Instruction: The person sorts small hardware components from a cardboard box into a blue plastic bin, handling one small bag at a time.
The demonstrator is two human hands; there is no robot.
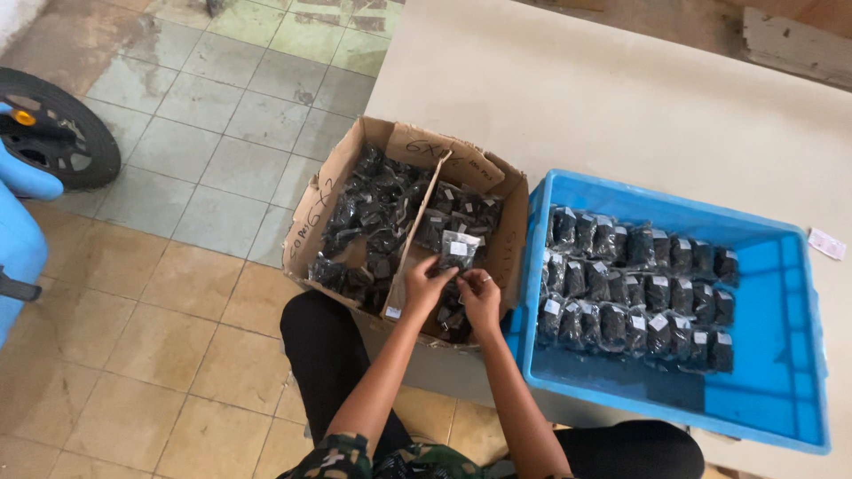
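Reaching into the right-hand compartment of a cardboard box [337, 177], both hands meet over a small clear packet [460, 249] of dark parts with a white label. The left hand [427, 286] has its fingers curled and pinched at the packet's lower edge; the right hand [480, 294] sits just beside it, fingers bent inward, though whether it grips the packet or only touches the left hand cannot be told. Inside the box a cardboard divider [415, 238] splits it in two, and both halves are filled with more dark packets [373, 213]. Just right of the box, touching it, stands a blue plastic crate [781, 372] holding rows of the same packets [635, 288], set upright. Box and crate rest on a pale table [603, 98]. Far left of the box, on the tiled floor [177, 293], a black wheel [62, 133] shows.
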